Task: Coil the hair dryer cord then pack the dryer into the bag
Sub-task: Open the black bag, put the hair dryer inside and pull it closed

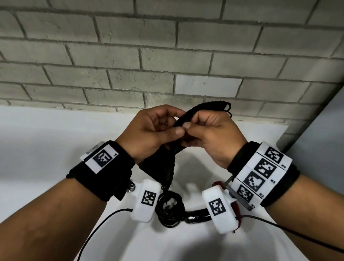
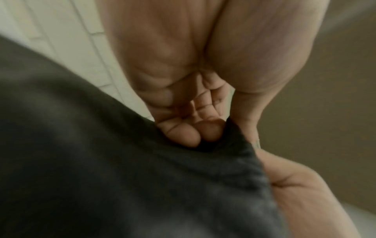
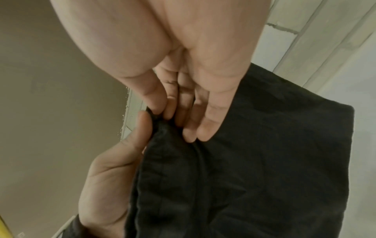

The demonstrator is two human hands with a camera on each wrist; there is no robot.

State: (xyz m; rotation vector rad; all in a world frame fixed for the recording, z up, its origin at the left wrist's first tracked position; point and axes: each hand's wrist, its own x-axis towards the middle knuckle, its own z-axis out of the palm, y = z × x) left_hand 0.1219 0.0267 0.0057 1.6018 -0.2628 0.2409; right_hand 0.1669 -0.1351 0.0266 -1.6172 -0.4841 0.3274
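Both hands hold a black cloth bag (image 1: 190, 119) up above the white table (image 1: 44, 141), near its gathered drawstring rim. My left hand (image 1: 157, 127) pinches the rim between thumb and fingers; in the left wrist view its fingertips (image 2: 189, 133) press into the dark cloth (image 2: 122, 177). My right hand (image 1: 207, 133) pinches the same rim from the other side, and in the right wrist view its fingers (image 3: 183, 116) curl onto the black cloth (image 3: 264, 153). Below the wrists the coiled black cord (image 1: 168, 209) lies on the table beside the dryer's black handle (image 1: 195, 215); the dryer body is hidden.
A grey brick wall (image 1: 172, 59) rises just behind the table. A grey panel (image 1: 334, 131) stands at the right. Thin black sensor cables (image 1: 99, 225) trail from the wrist cameras over the table front.
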